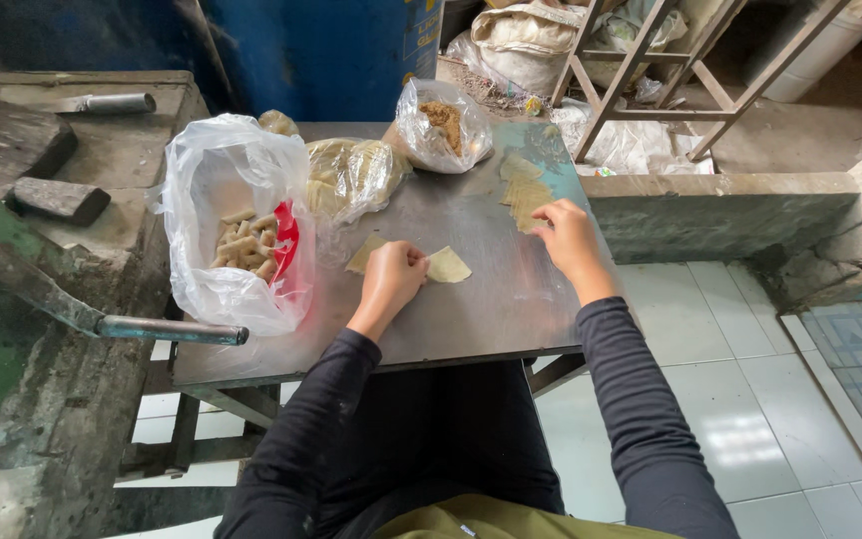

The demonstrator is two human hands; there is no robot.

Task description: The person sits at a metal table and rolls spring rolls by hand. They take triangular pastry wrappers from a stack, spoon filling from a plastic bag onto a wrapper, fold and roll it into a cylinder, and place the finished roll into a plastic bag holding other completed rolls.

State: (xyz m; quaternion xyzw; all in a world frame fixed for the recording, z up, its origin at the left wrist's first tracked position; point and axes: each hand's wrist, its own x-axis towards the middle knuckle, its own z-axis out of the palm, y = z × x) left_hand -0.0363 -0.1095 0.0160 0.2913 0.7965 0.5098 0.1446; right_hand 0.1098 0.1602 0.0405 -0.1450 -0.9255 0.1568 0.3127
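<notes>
- Left hand [394, 274], fingers curled, pins a folded dough wrapper [446, 265] mid-way along the steel table [471, 309]; pressing the edges evenly looks wise.
- Right hand [569, 238], fingers bent, touches one wrapper stack [524, 195] toward the table's far edge.
- Three plastic bags: rolled pieces [246, 245], wrappers [351, 175], brown filling [443, 122].

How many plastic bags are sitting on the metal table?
3. A big clear bag of rolled pieces sits at the left, a bag of flat wrappers beside it, and a small bag of brown filling at the back. More may be hidden behind.
</notes>
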